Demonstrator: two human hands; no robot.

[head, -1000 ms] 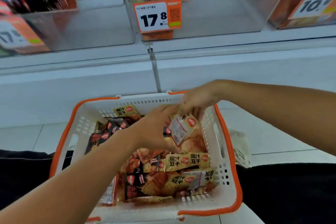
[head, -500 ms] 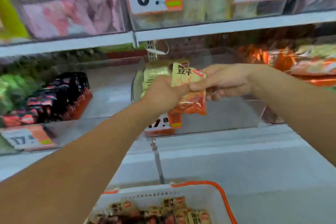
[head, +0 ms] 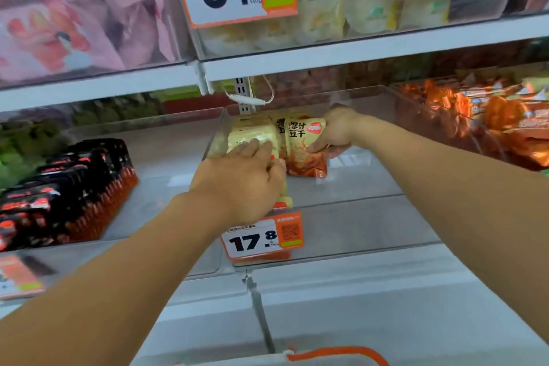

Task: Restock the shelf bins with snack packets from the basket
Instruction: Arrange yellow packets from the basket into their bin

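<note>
My right hand (head: 334,131) pinches the light, crinkly dried-tofu packet (head: 306,147) by its side edge while my left hand (head: 240,178), fingers flat, steadies the soft packet row (head: 252,135) near the clear bin (head: 356,229)'s left wall.

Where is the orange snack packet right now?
In the head view it is mid-frame: the packet stands in the clear bin above the 17.8 tag, pinched by the right hand, beside yellow packets.

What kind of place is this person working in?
Most likely a shop's snack aisle. Clear shelf bins carry orange-and-white price tags, rows of packaged snacks such as the black packets fill them, and a shopping basket's orange rim shows at the bottom edge.
</note>
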